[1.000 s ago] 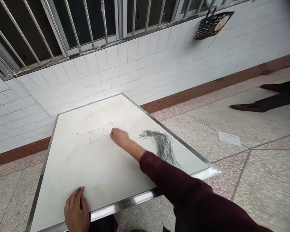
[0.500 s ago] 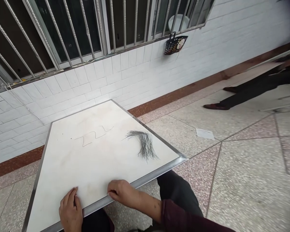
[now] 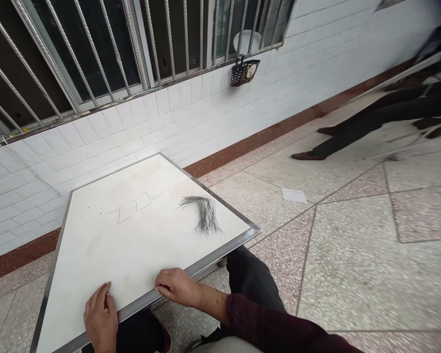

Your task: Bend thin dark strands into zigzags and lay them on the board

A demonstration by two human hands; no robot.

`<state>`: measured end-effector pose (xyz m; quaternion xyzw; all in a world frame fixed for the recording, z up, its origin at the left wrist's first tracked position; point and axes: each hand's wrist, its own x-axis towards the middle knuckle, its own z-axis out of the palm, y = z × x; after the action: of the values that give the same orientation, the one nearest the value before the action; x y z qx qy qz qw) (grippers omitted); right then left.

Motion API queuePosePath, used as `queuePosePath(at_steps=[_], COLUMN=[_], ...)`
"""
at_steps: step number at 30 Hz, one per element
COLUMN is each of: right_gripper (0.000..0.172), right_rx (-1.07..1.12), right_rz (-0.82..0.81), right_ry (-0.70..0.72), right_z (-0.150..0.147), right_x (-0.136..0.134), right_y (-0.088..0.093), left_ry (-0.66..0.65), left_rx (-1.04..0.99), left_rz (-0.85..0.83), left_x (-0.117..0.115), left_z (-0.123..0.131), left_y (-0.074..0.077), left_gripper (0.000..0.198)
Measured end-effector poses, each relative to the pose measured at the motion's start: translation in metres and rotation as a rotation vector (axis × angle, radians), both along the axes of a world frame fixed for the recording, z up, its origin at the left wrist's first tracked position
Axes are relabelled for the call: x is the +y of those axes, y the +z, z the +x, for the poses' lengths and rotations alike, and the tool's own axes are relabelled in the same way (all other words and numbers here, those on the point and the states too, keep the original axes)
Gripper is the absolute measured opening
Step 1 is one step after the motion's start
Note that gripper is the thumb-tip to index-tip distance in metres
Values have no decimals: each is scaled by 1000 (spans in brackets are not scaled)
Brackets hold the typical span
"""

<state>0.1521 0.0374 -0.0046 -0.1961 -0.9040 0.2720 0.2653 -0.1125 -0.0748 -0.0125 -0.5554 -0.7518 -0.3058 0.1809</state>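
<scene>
A white table with a metal rim stands before me. My left hand lies flat on its near edge, fingers together and stretched out. My right hand rests at the near rim with its fingers curled; I cannot make out anything in them. A bundle of thin dark strands lies on the table's right side, well away from both hands. A single thin strand is laid out in a zigzag near the far middle of the table.
A white tiled wall with a barred window runs behind the table, and a small black basket hangs from the bars. Another person's legs and shoes stretch over the speckled floor at the right. A pale scrap lies on the floor.
My right hand has drawn back from the zigzag strand to the table's near edge. The view has swung to the right; my left hand has stayed at the near rim.
</scene>
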Motion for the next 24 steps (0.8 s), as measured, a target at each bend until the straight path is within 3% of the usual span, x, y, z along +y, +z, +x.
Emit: queuePosePath(at_steps=[4,6,10,13,15,19,24], right_gripper=[14,15,20,26,32,25,23], right_rx=[95,179,346,348,325,251,141], right_rz=[-90,-149,-173,-205,-220,-225,-227], right_ry=[2,-94,-499,-937,-1061,-1189,-1173], right_z=[5,17,64,115,148,191,189], right_x=[-3,3,44,95,128,178,197], right_y=[3,9,28,37,37,31,28], left_ry=[-16,-18,-12,6,11,39,45], left_rx=[-11,-17,-36,-48,-42,-43,-38], left_rz=[24,38,38,29,21,-16,-28], left_x=[1,2,3,2,2,2,1], left_z=[0,1,1,1,0,-2,-4], left_y=[2,2,1,0,-1,-3,-6], left_gripper=[31,30,30,31,32,32,32])
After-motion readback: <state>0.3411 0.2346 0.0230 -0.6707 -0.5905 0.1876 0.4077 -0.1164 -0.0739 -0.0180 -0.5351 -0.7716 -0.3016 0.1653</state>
